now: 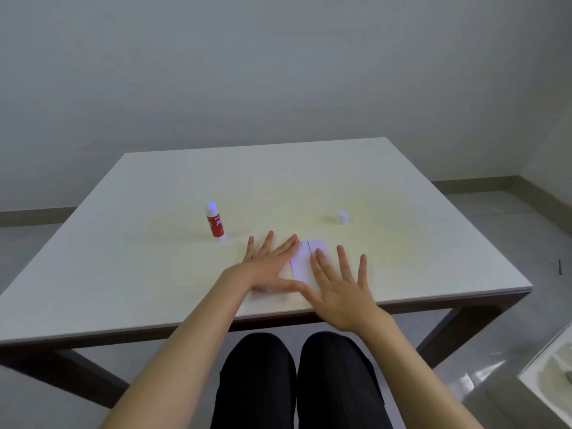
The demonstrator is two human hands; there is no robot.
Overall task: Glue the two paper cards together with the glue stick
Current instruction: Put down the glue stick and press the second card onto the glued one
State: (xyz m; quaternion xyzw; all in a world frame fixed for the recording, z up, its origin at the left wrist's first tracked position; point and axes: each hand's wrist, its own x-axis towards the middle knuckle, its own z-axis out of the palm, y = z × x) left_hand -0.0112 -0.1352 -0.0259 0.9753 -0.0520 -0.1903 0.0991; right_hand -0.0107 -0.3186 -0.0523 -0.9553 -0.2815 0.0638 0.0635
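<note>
White paper cards point(305, 258) lie flat near the front edge of the pale table point(402, 243); a line of print shows on the top card, and I cannot tell two cards apart. My left hand point(267, 267) rests flat with fingers spread over their left part. My right hand point(339, 283) lies flat with fingers spread over their right part. The red glue stick point(214, 222) stands upright and uncapped, left of and beyond my left hand. Its white cap point(343, 217) sits apart on the table, beyond my right hand.
The table's front edge runs just under my wrists, with my dark-trousered legs point(297, 382) below it. A grey wall stands behind the table. Part of another pale surface point(554, 373) shows at the lower right.
</note>
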